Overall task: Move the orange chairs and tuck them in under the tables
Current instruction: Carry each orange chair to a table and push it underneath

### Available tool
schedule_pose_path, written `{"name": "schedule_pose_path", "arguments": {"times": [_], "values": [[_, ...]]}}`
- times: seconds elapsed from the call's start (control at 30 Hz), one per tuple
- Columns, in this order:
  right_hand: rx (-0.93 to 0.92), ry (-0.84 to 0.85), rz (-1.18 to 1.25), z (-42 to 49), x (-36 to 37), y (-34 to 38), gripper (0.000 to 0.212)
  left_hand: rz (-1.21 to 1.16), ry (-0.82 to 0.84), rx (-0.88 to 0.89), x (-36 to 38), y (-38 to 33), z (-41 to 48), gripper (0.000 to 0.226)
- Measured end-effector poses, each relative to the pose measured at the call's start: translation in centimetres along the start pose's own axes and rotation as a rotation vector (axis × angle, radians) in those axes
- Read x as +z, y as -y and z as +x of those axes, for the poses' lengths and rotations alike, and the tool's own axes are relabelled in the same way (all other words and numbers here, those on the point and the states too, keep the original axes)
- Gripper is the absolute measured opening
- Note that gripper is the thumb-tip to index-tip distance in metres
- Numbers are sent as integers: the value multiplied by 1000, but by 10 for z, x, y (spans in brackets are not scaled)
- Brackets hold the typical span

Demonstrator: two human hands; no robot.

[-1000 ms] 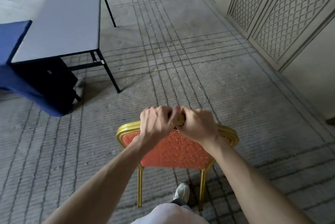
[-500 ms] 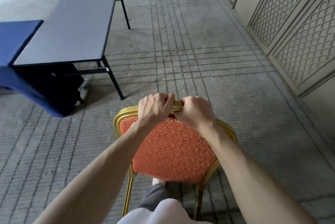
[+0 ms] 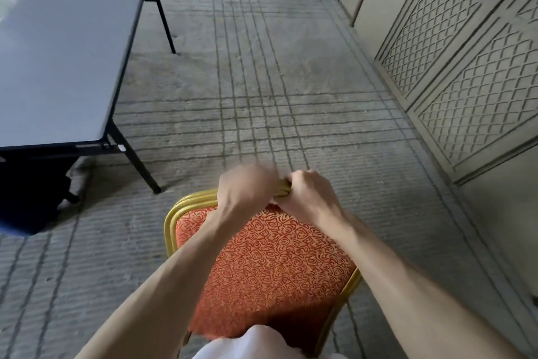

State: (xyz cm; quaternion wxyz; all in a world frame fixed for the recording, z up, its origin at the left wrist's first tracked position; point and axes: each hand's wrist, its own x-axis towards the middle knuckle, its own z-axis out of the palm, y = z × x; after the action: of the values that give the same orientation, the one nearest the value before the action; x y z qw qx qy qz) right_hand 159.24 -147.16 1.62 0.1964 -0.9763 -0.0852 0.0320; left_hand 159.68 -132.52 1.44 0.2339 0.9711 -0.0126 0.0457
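An orange chair (image 3: 270, 265) with a patterned orange backrest and a gold metal frame is right in front of me, low in the view. My left hand (image 3: 244, 188) and my right hand (image 3: 310, 194) are side by side, both gripping the gold top rail of its back. A grey folding table (image 3: 67, 47) with black legs stands at the upper left, its near corner leg a short way left of the chair. The chair's seat and legs are hidden behind the backrest and my arms.
A dark blue cloth (image 3: 17, 230) hangs at the left edge below the table, with a dark object (image 3: 35, 187) under it. Beige lattice-panelled doors (image 3: 454, 67) run along the right. Grey lined carpet (image 3: 262, 91) stretches ahead between table and wall.
The chair and I have moved forward. The table now sits closer and further left, the chair back fills more of the view, and both hands keep their grip.
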Motion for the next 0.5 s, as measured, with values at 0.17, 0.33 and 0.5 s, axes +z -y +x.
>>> {"name": "schedule_pose_path", "arguments": {"times": [0.17,0.33,0.5], "values": [[-128,48,-64,67,-23,13,40,-34,-37,39,-22,10,54,50],[-265,-80,-197,122,-47,27,33,-36,-124,6,-42,14,104,55],[-370,-149,-221,157,-42,7,30,2,-104,49,-28,16,139,56]]}}
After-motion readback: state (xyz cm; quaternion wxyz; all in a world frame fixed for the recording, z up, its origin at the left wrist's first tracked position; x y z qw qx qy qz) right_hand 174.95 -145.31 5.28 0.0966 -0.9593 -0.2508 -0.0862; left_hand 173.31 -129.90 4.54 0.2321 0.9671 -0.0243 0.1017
